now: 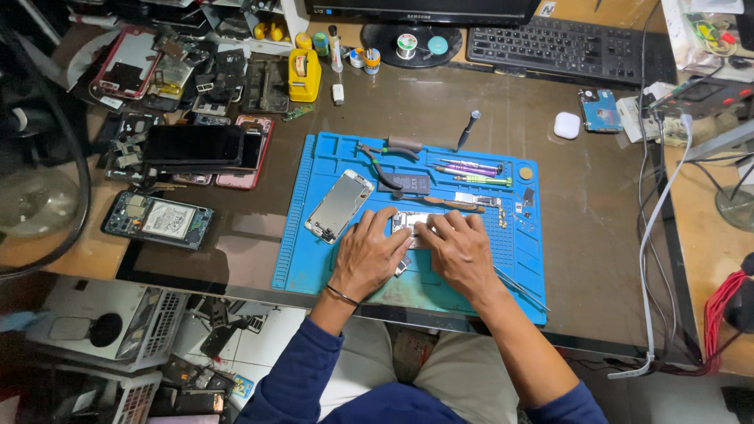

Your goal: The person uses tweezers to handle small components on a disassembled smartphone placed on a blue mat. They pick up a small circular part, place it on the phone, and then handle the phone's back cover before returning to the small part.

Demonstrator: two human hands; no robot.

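We sit at desk [550, 157], blue mat [314, 267] near edge. Our left hand [367, 255] and right hand [459, 251] side by side on mat, fingers curled, pressing opened phone [412, 224] between them. Phone frame [339, 206] just left. Pliers [389, 153], screwdrivers [471, 169] far side.

dark glass desk [565, 157] | pale tiled floor [259, 345] | wooden side table [707, 235]
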